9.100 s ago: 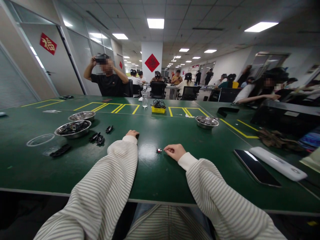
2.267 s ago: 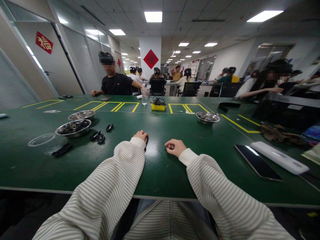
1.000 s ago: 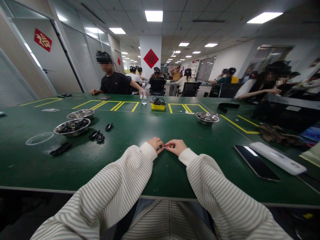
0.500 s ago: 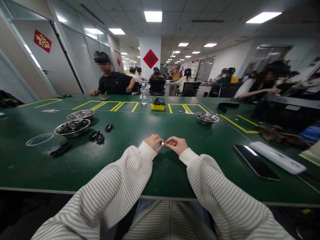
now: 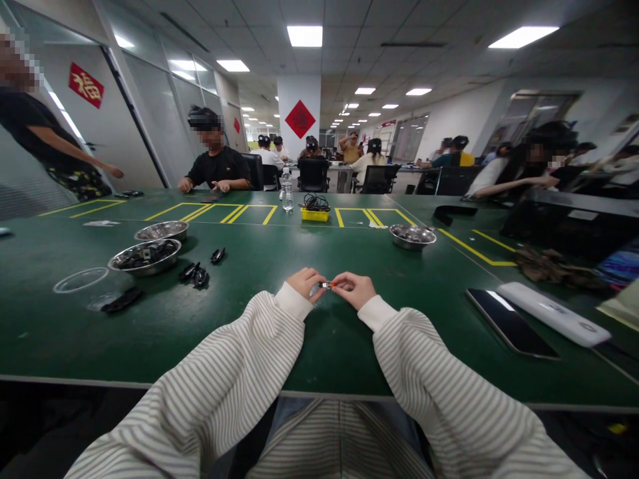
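Just above the table in front of me, my left hand (image 5: pixel 305 285) and my right hand (image 5: pixel 353 290) meet fingertip to fingertip, both closed in a pinch. Between them is a small silver metal piece (image 5: pixel 326 285) with an orange part at its right side. My left fingers grip the left end, which looks dark; my right thumb and finger hold the orange end. Its exact kind is too small to make out. Several small black plastic parts (image 5: pixel 198 275) lie to the left of my hands on the green table (image 5: pixel 279 249).
At left stand a steel bowl of black parts (image 5: pixel 144 266), another steel bowl (image 5: pixel 162 229) and a clear plastic tub (image 5: pixel 82 279). A third bowl (image 5: pixel 413 245), a phone (image 5: pixel 509 326) and a white oblong device (image 5: pixel 552 313) are rightward. A bottle (image 5: pixel 286 189) and yellow box (image 5: pixel 315 214) stand behind.
My hands stay nearly still around the small metal piece. A person in black has come into view at far left, and the person across the table has brought both hands forward.
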### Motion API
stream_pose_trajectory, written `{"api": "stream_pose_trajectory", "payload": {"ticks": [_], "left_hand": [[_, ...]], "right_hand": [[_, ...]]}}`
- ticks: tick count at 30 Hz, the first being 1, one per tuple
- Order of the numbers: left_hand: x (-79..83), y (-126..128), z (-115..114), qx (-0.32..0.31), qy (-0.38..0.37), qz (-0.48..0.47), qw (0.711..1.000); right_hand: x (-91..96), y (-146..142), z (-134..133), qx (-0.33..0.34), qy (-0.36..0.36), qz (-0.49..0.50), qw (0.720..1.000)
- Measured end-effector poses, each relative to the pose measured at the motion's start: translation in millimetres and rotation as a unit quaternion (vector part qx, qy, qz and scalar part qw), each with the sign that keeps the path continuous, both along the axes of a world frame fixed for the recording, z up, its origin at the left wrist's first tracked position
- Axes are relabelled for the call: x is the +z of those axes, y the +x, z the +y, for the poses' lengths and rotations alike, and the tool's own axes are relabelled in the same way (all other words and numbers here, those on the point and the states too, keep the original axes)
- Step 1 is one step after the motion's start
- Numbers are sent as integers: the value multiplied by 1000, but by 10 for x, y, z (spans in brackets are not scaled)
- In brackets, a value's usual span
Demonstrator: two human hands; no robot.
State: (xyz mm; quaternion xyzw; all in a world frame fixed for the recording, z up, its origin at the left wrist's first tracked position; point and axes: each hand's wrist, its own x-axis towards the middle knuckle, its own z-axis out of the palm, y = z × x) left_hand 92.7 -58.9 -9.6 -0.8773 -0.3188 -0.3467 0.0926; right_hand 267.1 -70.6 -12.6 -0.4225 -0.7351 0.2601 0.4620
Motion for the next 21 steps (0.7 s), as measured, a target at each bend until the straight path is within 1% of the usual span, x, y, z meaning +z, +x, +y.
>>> {"api": "stream_pose_trajectory", "payload": {"ticks": [4, 8, 14, 21], "left_hand": [[-8, 9, 12, -13, 12, -1, 1000], [-18, 14, 28, -23, 26, -10, 999], [-21, 4, 32, -12, 20, 0, 1000], [0, 3, 11, 9, 10, -12, 1000]], "right_hand": [[14, -3, -16, 17, 3, 3, 1000], [15, 2, -18, 18, 12, -3, 1000], [7, 21, -5, 3, 37, -34, 999], [47, 19, -21, 1, 49, -29, 998]]}}
